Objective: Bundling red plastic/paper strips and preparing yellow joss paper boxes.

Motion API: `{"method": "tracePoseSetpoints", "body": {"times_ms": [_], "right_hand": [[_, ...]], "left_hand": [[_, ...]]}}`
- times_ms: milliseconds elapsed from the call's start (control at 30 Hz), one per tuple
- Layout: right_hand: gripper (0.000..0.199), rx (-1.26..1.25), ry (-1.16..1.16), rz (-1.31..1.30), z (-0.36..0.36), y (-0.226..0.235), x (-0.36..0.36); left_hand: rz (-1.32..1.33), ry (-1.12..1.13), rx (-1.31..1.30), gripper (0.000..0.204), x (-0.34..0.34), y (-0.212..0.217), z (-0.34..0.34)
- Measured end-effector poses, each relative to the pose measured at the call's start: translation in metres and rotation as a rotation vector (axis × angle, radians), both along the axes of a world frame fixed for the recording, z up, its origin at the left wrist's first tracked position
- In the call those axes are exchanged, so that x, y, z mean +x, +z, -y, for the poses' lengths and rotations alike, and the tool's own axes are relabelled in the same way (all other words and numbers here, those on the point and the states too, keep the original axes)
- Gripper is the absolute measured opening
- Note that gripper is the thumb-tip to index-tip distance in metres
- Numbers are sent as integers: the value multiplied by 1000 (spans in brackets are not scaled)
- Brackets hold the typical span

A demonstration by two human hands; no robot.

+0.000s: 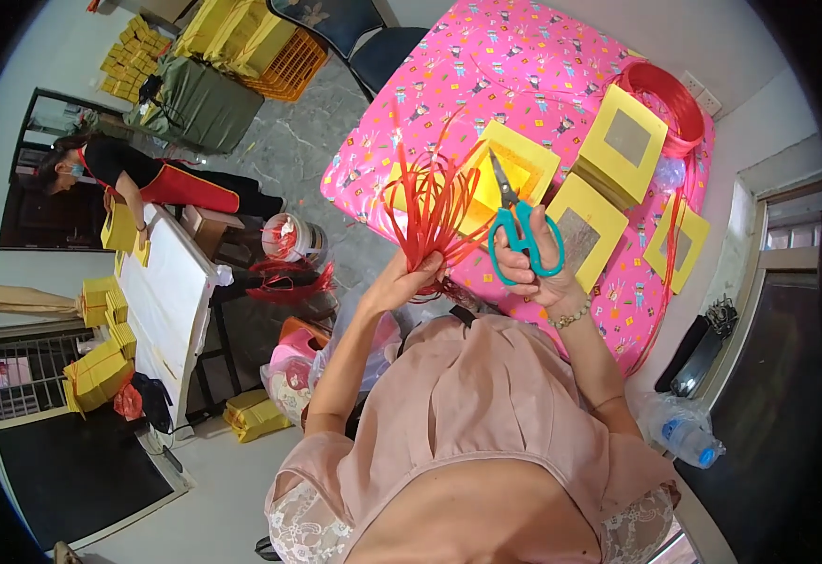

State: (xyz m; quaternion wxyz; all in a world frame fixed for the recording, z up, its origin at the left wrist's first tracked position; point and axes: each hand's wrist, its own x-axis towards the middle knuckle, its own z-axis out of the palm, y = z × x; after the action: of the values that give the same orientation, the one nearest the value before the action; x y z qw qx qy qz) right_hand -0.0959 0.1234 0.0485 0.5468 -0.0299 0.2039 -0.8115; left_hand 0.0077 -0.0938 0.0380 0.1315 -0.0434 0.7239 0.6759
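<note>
A bunch of thin red plastic strips (pixel 427 202) fans upward out of my left hand (pixel 405 281), whose fingers are closed round its lower end. In my right hand (pixel 545 263) I hold scissors (pixel 521 243) with teal handles, fingers through the loops and the dark blades pointing up and away. The blades look closed or nearly so. Beyond them lies yellow paper with an orange-gold square (pixel 514 174) on the pink patterned table cover (pixel 430 89). Just right of my right hand is a stack of yellow paper with a silvery square (pixel 580 235).
Farther back on the table stand another yellow paper stack (pixel 623 141) and a red strip coil (pixel 665 103). Left, a co-worker in a red apron (pixel 190 188) handles yellow paper at a white table (pixel 162 301). A bucket (pixel 293 240) stands between. A plastic bottle (pixel 693 442) is at right.
</note>
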Motion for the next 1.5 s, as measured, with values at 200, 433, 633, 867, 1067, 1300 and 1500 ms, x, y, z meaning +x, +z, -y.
{"method": "tracePoseSetpoints", "body": {"times_ms": [200,433,633,867,1067,1300,1500], "right_hand": [[66,-26,39,-70,-13,14,8],[73,-31,229,-205,-8,25,18],[67,-11,290,-231,0,22,17],[66,41,257,-211,3,22,15],[68,17,207,-135,1,21,8],[66,108,101,-137,-9,14,6],[59,100,76,-131,-22,9,12]], "left_hand": [[107,11,128,28,4,-6,4],[163,91,181,30,4,0,-1],[43,10,79,24,6,-1,-3],[-56,-48,-21,22,8,4,-7],[-162,-80,-175,32,9,1,-7],[-100,-128,-231,34,0,7,-8],[44,-114,-217,10,6,4,-10]]}}
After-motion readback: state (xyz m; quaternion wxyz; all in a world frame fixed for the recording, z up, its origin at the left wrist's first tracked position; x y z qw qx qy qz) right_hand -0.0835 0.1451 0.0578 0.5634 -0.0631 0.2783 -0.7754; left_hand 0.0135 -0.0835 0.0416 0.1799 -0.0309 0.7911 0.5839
